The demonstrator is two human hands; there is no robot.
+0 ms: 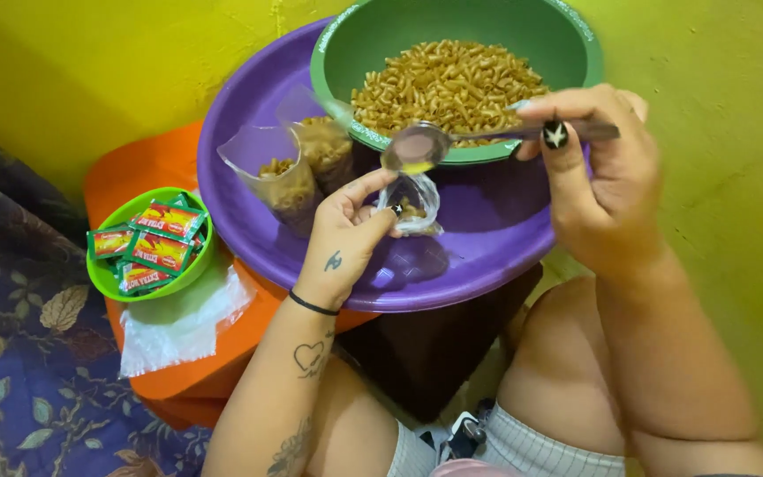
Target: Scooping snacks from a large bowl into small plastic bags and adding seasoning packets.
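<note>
My left hand (351, 231) pinches open a small clear plastic bag (412, 205) with a little snack inside, held over the purple basin (487, 256). Just above the bag's mouth, my right hand (598, 172) holds a metal spoon (426, 147) by its handle. The spoon's bowl is tilted over the bag. Behind the spoon stands a green bowl (346, 53) filled with orange-brown stick snacks (448, 84).
Two filled clear bags (298, 168) stand in the purple basin at its left. A small green bowl (103, 274) holds several red and green sachets (159, 240) on an orange stool (134, 168), beside a stack of clear plastic bags (178, 322). Yellow walls stand close behind and right.
</note>
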